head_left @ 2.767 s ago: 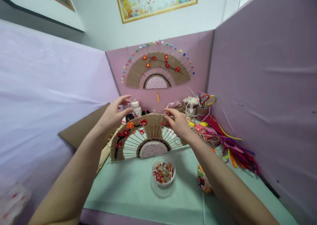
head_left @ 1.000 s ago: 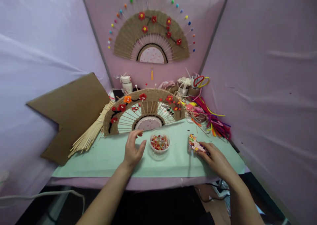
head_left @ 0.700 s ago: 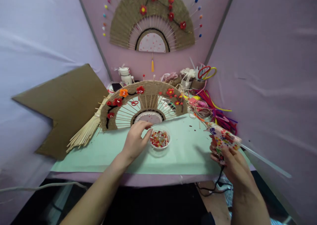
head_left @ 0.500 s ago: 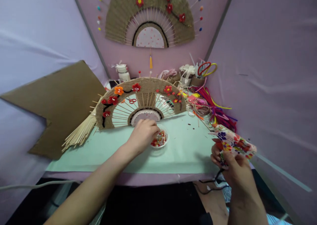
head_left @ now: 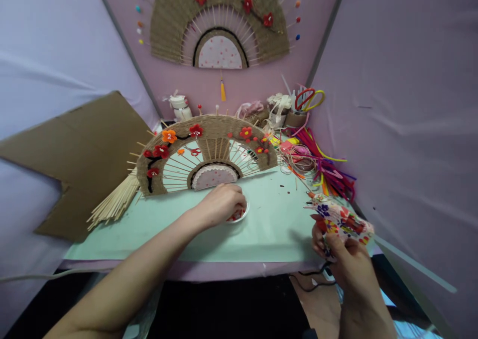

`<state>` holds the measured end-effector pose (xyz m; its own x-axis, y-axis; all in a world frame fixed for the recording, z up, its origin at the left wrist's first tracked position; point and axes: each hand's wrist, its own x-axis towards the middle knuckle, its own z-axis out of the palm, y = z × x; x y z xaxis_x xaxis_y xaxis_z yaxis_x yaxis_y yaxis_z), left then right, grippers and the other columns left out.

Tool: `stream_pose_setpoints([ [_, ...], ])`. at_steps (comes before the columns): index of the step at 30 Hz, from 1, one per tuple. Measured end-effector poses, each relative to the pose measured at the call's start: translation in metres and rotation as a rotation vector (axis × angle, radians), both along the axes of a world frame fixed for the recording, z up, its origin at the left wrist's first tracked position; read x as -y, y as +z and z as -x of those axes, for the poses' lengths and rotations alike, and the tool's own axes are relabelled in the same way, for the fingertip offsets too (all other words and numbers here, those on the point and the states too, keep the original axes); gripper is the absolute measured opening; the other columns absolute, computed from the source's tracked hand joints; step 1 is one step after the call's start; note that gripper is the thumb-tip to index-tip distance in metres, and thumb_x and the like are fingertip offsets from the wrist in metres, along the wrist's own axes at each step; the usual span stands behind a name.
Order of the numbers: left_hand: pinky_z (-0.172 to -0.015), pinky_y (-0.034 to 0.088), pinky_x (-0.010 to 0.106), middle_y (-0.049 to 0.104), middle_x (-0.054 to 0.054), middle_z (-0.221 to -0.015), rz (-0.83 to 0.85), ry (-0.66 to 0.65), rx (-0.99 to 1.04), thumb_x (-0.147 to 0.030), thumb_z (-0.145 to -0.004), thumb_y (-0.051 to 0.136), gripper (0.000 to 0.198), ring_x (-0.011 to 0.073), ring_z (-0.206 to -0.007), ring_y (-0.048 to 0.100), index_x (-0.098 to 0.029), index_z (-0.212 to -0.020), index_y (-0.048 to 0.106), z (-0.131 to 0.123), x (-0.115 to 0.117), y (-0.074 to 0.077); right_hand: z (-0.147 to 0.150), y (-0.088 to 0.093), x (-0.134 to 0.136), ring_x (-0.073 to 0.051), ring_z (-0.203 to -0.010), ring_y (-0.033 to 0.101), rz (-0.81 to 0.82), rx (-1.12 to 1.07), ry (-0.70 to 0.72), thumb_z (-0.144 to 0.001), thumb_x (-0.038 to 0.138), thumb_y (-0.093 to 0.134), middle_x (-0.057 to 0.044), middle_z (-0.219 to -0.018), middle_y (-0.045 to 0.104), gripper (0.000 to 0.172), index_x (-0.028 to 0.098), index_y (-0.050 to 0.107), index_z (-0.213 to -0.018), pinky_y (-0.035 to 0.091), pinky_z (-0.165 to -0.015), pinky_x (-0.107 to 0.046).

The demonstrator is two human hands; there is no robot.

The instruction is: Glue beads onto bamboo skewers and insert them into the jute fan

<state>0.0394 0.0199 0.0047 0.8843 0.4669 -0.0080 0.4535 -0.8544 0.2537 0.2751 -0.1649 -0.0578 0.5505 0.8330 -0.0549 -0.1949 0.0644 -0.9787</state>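
My left hand (head_left: 221, 204) reaches over a small clear bowl of coloured beads (head_left: 238, 214), fingers curled down into it and hiding most of it. My right hand (head_left: 341, 252) holds a flower-patterned glue gun (head_left: 341, 219) above the table's front right edge, a black cord hanging beneath it. Just behind the bowl stands a jute fan with red and orange flowers (head_left: 205, 152), upright on the pale green mat (head_left: 269, 229).
A finished fan (head_left: 220, 23) hangs on the back wall. Bamboo sticks (head_left: 112, 207) and brown cardboard (head_left: 78, 150) lie at left. Pipe cleaners (head_left: 328, 172), scissors (head_left: 308, 97), ribbon and a small white jar (head_left: 179, 107) crowd the back right. Purple partitions enclose the table.
My hands left the standing fan. The left hand moved onto the bead bowl and curled into it. The right hand picked the glue gun up off the mat.
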Motion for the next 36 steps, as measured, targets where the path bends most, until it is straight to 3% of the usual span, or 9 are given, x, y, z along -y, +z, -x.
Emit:
stream_pose_setpoints([
  [2,-0.072,0.039,0.029,0.067,0.004,-0.086,-0.016,0.006,-0.043,-0.013,-0.085,0.057,0.020,0.0171,-0.082,0.059,-0.022,-0.084,0.075,-0.001,0.001,-0.001,0.001,-0.001,0.000,-0.012,-0.052,0.047,-0.003,-0.017,-0.002,-0.069,0.050,0.080,0.000,-0.063,0.055,0.042,0.016,0.070,-0.093,0.038,-0.044,-0.024],
  [8,-0.076,0.040,0.036,0.062,0.013,-0.095,-0.248,0.182,-0.151,-0.012,-0.085,0.054,0.018,0.0251,-0.092,0.055,-0.013,-0.080,0.071,-0.002,0.009,0.008,0.000,-0.002,0.002,-0.012,-0.053,0.046,0.009,-0.034,-0.004,-0.068,0.051,0.081,0.001,-0.062,0.054,0.044,0.016,0.070,-0.094,0.036,-0.044,-0.023],
  [15,-0.078,0.040,0.032,0.066,0.006,-0.090,0.031,0.086,-0.064,-0.014,-0.082,0.059,0.018,0.0196,-0.090,0.059,-0.022,-0.084,0.076,-0.002,0.002,0.006,0.003,-0.002,-0.001,-0.012,-0.049,0.043,0.006,0.022,0.031,-0.070,0.053,0.078,0.001,-0.061,0.052,0.043,0.017,0.068,-0.093,0.031,-0.042,-0.025],
  [23,-0.070,0.040,0.036,0.069,0.013,-0.088,-0.170,0.104,-0.201,-0.012,-0.081,0.057,0.017,0.0254,-0.087,0.062,-0.013,-0.079,0.074,-0.014,0.003,-0.003,0.000,-0.008,0.001,-0.013,-0.052,0.044,0.053,0.010,0.043,-0.071,0.052,0.077,0.000,-0.065,0.055,0.044,0.016,0.071,-0.096,0.034,-0.045,-0.026],
  [28,-0.070,0.044,0.037,0.070,0.016,-0.085,-0.210,0.072,-0.205,-0.011,-0.081,0.057,0.017,0.0271,-0.085,0.064,-0.011,-0.079,0.074,-0.017,0.005,0.001,0.001,-0.012,0.001,-0.013,-0.053,0.044,0.051,0.004,0.074,-0.073,0.052,0.075,0.000,-0.065,0.055,0.045,0.016,0.071,-0.100,0.036,-0.045,-0.026],
  [36,-0.060,0.051,0.033,0.073,0.019,-0.079,-0.176,0.061,-0.316,-0.006,-0.076,0.058,0.018,0.0272,-0.072,0.070,-0.010,-0.079,0.075,-0.027,0.006,-0.006,0.005,-0.012,-0.002,-0.014,-0.052,0.047,0.115,0.000,0.042,-0.063,0.059,0.080,-0.002,-0.064,0.059,0.058,0.014,0.073,-0.098,0.041,-0.047,-0.026],
])
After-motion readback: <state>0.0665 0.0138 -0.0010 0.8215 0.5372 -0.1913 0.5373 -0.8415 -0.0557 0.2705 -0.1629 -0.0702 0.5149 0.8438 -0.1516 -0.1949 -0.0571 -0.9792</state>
